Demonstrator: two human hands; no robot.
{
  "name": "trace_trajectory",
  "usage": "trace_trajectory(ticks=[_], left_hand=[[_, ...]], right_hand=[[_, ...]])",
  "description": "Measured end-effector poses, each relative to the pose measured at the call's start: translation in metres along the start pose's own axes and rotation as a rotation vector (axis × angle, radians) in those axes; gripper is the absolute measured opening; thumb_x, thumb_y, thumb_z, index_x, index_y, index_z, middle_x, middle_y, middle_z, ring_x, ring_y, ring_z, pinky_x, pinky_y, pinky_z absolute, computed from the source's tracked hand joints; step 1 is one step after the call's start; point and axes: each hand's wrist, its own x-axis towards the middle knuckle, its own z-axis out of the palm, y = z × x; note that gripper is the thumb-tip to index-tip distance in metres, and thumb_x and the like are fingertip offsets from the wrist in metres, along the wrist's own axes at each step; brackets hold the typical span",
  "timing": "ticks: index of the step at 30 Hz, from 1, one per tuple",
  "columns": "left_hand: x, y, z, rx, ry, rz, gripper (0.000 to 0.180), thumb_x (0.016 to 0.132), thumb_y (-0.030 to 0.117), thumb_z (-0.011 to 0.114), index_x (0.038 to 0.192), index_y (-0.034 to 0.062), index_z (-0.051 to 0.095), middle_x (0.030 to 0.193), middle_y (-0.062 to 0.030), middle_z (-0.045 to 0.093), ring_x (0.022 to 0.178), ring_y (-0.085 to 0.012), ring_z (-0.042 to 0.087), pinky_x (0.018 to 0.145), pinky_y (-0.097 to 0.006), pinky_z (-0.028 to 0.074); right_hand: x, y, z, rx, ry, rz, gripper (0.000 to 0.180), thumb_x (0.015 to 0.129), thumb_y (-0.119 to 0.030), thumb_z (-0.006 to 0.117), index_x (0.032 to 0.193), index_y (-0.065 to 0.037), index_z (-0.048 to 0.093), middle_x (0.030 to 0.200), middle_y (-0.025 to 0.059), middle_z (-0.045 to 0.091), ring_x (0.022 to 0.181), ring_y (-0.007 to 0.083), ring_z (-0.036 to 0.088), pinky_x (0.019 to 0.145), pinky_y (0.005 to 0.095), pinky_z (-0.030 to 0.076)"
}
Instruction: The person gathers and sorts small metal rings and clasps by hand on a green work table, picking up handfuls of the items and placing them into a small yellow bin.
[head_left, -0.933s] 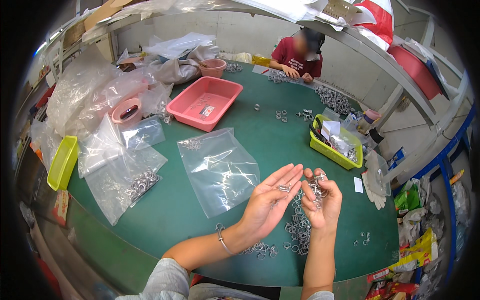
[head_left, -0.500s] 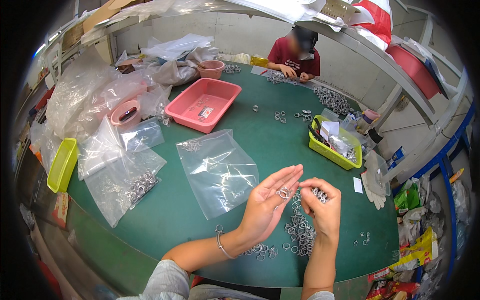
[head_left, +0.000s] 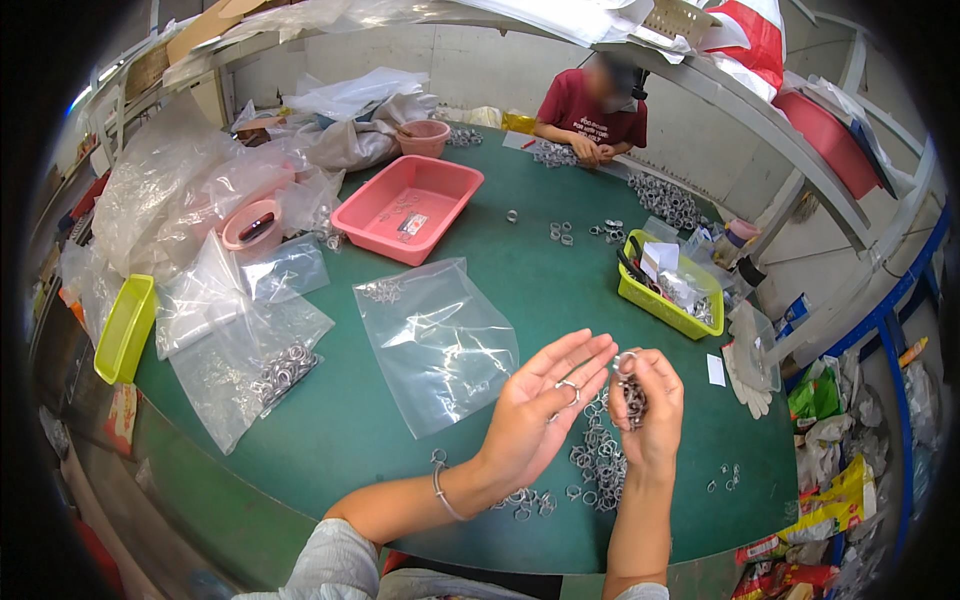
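Note:
My left hand (head_left: 548, 395) is turned palm up with long, straight fingers; its thumb pins a small metal ring (head_left: 570, 388) against them. Beside it, my right hand (head_left: 655, 405) curls around a cluster of metal rings (head_left: 633, 398), with one ring (head_left: 624, 362) pinched upright at its fingertips. A small gap separates the two hands. Below them a loose pile of grey metal rings (head_left: 597, 462) lies on the green table, partly hidden by my right hand. More rings (head_left: 522, 502) lie under my left wrist.
A flat clear plastic bag (head_left: 435, 350) lies ahead of my left hand, near a pink tub (head_left: 347, 222). A bag of rings (head_left: 283, 372) sits left. To the right are a lime basket (head_left: 670, 318) and gloves (head_left: 745, 370). Across the table, a person (head_left: 592, 110) handles rings.
My right hand has turned and drawn slightly away from my left, bringing a ring up at its fingertips. My left fingers have shifted a little right. The person opposite has brought their hands together.

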Motion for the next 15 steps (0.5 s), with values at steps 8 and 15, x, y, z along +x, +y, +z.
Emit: trace_trajectory(ticks=[8,15], left_hand=[[0.003,0.003,-0.003,-0.240,0.139,-0.013,0.047,0.082,0.001,0.040,0.127,-0.0068,0.031,0.135,-0.0259,0.033,0.131,-0.0356,0.027,0.112,-0.043,0.020],[0.002,0.004,-0.003,-0.208,0.132,0.016,0.047,0.084,0.009,0.039,0.128,-0.0051,0.031,0.136,-0.0256,0.032,0.132,-0.0346,0.026,0.111,-0.043,0.020]], right_hand=[[0.002,0.002,-0.009,0.552,-0.112,0.254,0.010,0.087,-0.012,0.048,0.085,-0.002,0.051,0.089,0.0140,0.054,0.042,0.0120,0.043,0.030,0.0205,0.030],[-0.007,0.004,0.013,0.029,-0.094,0.044,0.017,0.085,-0.008,0.053,0.098,0.002,0.057,0.070,0.0128,0.056,0.038,0.0093,0.042,0.034,0.0197,0.031]])
